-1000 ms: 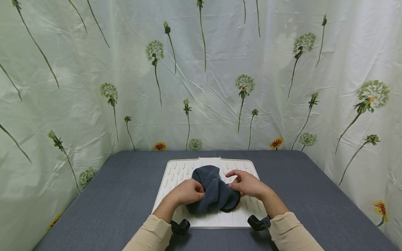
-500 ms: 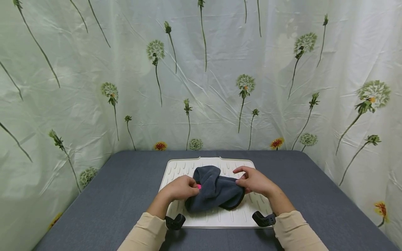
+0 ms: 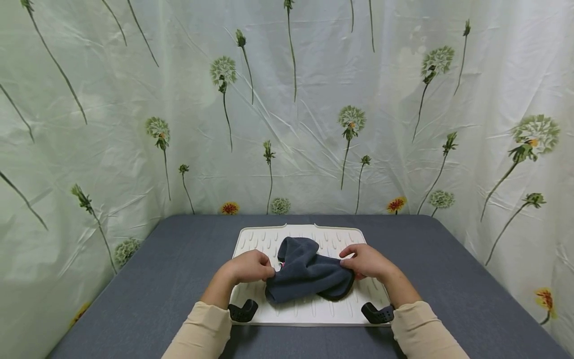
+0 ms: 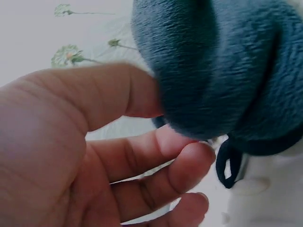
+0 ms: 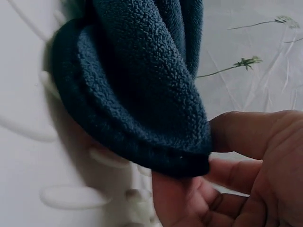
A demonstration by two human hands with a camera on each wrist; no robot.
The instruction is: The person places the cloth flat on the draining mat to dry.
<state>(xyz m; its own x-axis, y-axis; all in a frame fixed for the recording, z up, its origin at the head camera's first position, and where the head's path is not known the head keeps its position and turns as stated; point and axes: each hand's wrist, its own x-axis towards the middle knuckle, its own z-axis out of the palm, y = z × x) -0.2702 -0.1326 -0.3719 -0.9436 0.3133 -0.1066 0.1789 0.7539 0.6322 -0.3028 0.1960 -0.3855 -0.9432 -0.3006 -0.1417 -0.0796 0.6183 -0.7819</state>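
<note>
A dark blue-grey towel (image 3: 305, 274) with a black bound edge lies crumpled over a white ridged mat (image 3: 287, 316). At its left side my left hand (image 3: 248, 267) pinches a fold between thumb and fingers; the left wrist view shows the plush cloth (image 4: 199, 71) at the fingertips and a small black hanging loop (image 4: 228, 163) below. My right hand (image 3: 365, 262) pinches the towel's right edge, and in the right wrist view the bound corner (image 5: 184, 163) sits between thumb and fingers. A small pink and white bit (image 3: 282, 265) shows by the left fold, too small to identify.
The mat rests on a table with a dark grey-blue cover (image 3: 188, 259). Behind the table hangs a pale curtain (image 3: 314, 124) printed with dandelions. Each wrist wears a black camera mount, the left one (image 3: 243, 311) and the right one (image 3: 377, 314), both low over the mat's front.
My left hand has moved left and my right hand slightly right, drawing the towel wider. A pink patch seen by the left fingers half a second ago is now mostly covered.
</note>
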